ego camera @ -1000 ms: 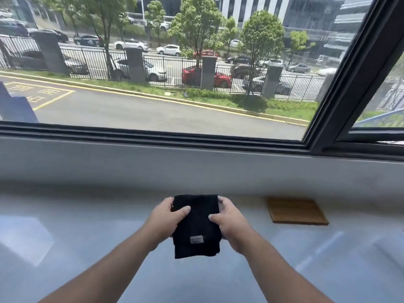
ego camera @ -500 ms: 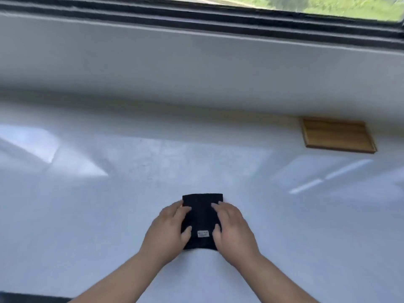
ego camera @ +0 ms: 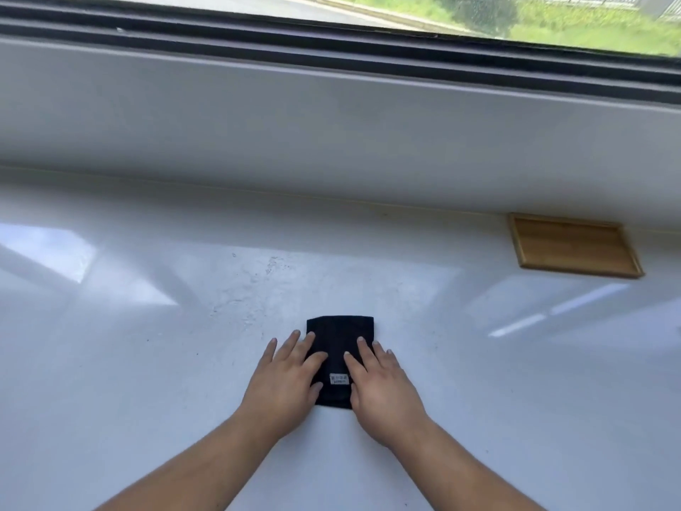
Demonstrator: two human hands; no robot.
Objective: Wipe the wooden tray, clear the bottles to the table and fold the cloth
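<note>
A black cloth (ego camera: 341,335), folded into a small rectangle with a white label near its front edge, lies flat on the white table (ego camera: 147,363). My left hand (ego camera: 285,385) rests flat on the cloth's left side, fingers spread. My right hand (ego camera: 379,389) lies flat on its right side, fingers also apart. Neither hand grips the cloth. A wooden tray (ego camera: 573,245) sits bare at the back right, against the wall under the window. No bottles are in view.
A white sill wall (ego camera: 331,134) rises behind the table, topped by a dark window frame (ego camera: 331,35). Bright window reflections fall on the glossy tabletop at left and right.
A second ago both hands held the folded cloth in the air. They lowered it onto the table, and now they lie flat on it with fingers stretched out. The view tilted down.
</note>
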